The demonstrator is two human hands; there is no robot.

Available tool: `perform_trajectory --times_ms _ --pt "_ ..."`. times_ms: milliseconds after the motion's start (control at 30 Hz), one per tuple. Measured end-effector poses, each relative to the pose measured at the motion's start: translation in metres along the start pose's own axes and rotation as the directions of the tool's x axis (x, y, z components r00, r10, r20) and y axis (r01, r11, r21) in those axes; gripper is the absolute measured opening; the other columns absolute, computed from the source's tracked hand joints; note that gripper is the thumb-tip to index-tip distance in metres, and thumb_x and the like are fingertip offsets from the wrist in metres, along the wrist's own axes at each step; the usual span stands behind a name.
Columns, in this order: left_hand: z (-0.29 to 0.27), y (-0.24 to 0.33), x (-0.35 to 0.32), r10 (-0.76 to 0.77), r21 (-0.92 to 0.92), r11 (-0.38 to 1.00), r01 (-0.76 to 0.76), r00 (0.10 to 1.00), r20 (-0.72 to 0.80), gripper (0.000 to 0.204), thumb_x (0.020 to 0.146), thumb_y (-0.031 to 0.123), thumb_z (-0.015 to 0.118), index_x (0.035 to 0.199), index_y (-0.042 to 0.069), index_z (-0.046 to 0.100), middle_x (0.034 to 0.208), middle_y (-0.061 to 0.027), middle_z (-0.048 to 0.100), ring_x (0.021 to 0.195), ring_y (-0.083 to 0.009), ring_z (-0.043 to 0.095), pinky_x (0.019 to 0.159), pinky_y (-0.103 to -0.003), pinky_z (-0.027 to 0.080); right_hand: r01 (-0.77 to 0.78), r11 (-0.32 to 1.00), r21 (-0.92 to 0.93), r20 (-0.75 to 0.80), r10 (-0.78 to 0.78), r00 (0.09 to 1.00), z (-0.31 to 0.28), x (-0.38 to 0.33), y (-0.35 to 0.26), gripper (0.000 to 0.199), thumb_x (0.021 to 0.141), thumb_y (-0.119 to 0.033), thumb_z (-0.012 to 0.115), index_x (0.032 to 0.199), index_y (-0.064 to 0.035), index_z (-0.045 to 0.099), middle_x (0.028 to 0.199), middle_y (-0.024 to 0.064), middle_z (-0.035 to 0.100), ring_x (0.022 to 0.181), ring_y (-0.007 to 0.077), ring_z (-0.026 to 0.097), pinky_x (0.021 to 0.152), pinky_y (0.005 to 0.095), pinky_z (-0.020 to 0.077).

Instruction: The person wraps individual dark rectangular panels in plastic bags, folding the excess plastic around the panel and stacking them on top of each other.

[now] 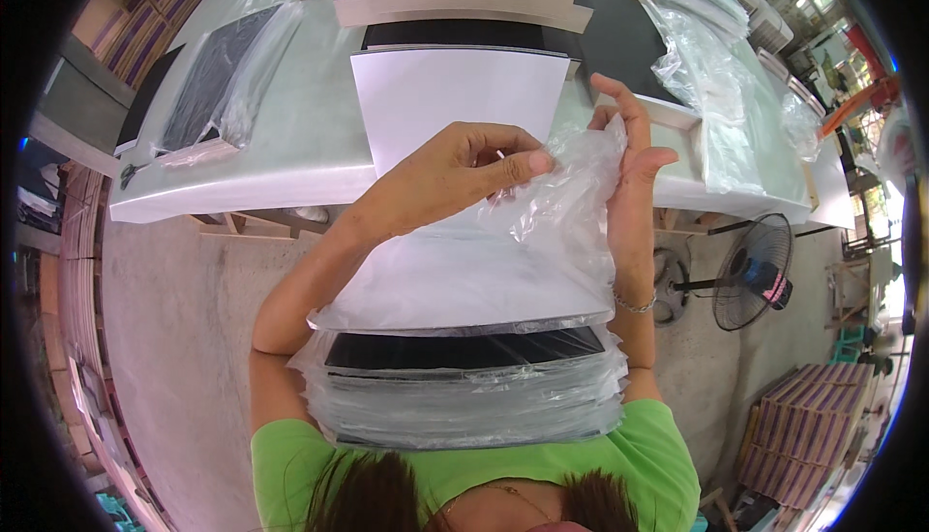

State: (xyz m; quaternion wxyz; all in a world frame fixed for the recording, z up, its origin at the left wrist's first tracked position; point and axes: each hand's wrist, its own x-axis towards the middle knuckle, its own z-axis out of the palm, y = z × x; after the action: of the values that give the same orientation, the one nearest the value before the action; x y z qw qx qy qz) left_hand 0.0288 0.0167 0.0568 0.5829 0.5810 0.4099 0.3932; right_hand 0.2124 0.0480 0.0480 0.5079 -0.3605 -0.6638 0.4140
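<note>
My left hand (pixel 455 176) pinches the edge of a clear plastic bag (pixel 566 205) between thumb and fingers. My right hand (pixel 631 150), with a bracelet at the wrist, holds the other side of the same bag, fingers stretched upward. A large white flat board (pixel 455 96) lies under both hands, its near end inside clear plastic (pixel 455 285). Below it, against my chest, rests a stack of black boards wrapped in plastic (pixel 464 392).
A grey table (pixel 300 145) holds a bagged black board (pixel 218 77) at left, stacked black and grey boards (pixel 464 0) at the far side, and loose plastic bags (pixel 706 67) at right. A standing fan (pixel 750 271) and stacked cartons (pixel 803 421) are on the floor at right.
</note>
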Motion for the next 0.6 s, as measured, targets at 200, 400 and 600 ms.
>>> perform_trajectory --times_ms 200,400,600 --pt "-0.001 -0.011 0.005 0.004 0.031 1.000 -0.005 1.000 0.008 0.034 0.083 0.034 0.064 0.091 0.001 0.066 0.067 0.0007 0.054 0.062 -0.0065 0.045 0.056 -0.021 0.038 0.131 0.986 -0.106 0.095 -0.121 0.988 0.003 -0.008 0.003 0.044 0.090 -0.039 0.050 0.113 -0.0011 0.050 0.100 0.0056 0.050 0.082 0.0125 0.044 0.077 0.0230 0.0374" --pt "-0.009 -0.011 0.001 -0.162 -0.222 0.959 0.179 0.982 0.092 0.030 0.080 0.030 0.069 0.091 0.003 0.066 0.070 0.0013 0.057 0.062 -0.0061 0.047 0.056 -0.019 0.039 -0.118 0.956 0.269 -0.018 0.128 0.992 -0.016 -0.010 0.032 0.019 0.087 -0.018 0.056 0.095 -0.0009 0.057 0.087 0.0014 0.054 0.073 0.0115 0.052 0.069 0.0228 0.0430" --pt "-0.028 -0.029 -0.010 -0.406 -0.755 0.654 0.045 0.863 -0.301 0.034 0.077 0.033 0.071 0.093 0.003 0.064 0.079 0.0001 0.060 0.066 -0.0048 0.052 0.062 -0.015 0.043 -0.052 0.667 0.743 -0.432 0.538 0.724 -0.146 -0.038 0.164 0.012 0.085 -0.017 0.057 0.094 -0.0098 0.057 0.071 -0.0019 0.045 0.061 0.0088 0.044 0.053 0.0232 0.0402"
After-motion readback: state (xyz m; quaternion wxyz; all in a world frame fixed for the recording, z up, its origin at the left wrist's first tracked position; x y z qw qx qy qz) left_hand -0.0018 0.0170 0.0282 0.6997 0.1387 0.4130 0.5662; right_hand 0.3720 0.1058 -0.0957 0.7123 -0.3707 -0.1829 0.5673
